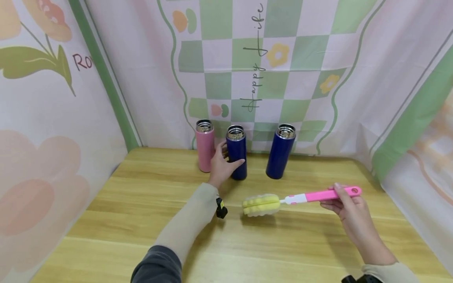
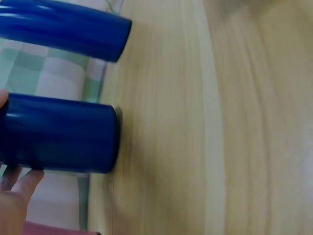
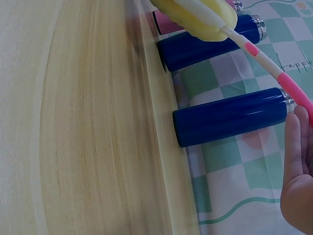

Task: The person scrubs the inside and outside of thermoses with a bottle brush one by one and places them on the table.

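Observation:
My left hand (image 1: 223, 167) grips a dark blue metal bottle (image 1: 240, 153), its thumb across the front and the other fingers at the side. The bottle has no lid, and its base is close over the wooden tabletop. In the left wrist view, fingers (image 2: 30, 183) show along the side of this blue bottle (image 2: 58, 132). My right hand (image 1: 357, 216) holds a bottle brush by its pink handle (image 1: 322, 195), thumb on top. The brush's yellow and white sponge head (image 1: 261, 205) points left, in front of the bottles.
A lidless pink bottle (image 1: 205, 151) stands just left of the held one. Another lidless blue bottle (image 1: 280, 151) stands to the right. Behind them hangs a green-and-white checked curtain (image 1: 247, 55); the wooden table (image 1: 141, 220) spreads out in front.

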### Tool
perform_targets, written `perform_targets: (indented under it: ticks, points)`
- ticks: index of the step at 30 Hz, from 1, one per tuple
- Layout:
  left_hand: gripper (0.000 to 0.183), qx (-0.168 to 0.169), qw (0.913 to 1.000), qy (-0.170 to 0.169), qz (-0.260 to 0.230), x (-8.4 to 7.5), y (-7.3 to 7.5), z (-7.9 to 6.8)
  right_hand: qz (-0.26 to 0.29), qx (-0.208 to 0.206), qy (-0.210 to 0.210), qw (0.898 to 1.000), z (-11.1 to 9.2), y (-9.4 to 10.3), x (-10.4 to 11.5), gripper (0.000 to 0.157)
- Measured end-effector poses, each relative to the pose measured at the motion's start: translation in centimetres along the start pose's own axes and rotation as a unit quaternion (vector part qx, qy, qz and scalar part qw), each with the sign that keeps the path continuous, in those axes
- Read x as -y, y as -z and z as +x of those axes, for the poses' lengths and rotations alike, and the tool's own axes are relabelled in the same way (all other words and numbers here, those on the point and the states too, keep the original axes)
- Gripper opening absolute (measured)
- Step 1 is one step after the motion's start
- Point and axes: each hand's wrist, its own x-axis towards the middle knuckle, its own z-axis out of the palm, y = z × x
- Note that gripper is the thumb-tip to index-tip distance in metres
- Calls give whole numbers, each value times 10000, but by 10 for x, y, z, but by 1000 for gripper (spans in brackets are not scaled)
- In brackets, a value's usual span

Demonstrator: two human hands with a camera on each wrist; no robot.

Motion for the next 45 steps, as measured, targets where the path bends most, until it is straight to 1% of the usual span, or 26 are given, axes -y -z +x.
perform_targets:
  ticks: [3,5,8,12,17,21,24,28,39,45]
  points:
    - [86,142,9995,-209,203,2,-3,5,0,2,26,10000,0,1,0,23]
    - [85,245,9986,-287,371,3,-4,8,21,-6,44,10000,0,2,1,23]
    - [84,389,9970,-303,596,5,-5,12,75,-7,64,10000,-1,5,2,24]
    - [85,431,9967,-215,647,7,-6,15,90,31,68,9999,-1,6,3,24]
    - [86,282,9976,-204,594,9,-12,20,74,26,88,9999,-2,8,4,25]
    - [86,28,9957,-135,911,6,-19,22,117,-23,69,9999,-4,9,4,25]
    - [86,-178,9916,-105,1276,4,-24,23,85,-6,24,10000,-5,11,4,24]
    - [87,-292,9887,-86,1465,3,-29,24,42,40,3,10000,-7,13,4,25]
    - [88,-303,9861,170,1625,2,-31,25,237,30,-9,9997,-10,16,5,26]
    - [88,-246,9843,166,1742,2,-30,23,314,49,54,9995,-8,16,7,27]
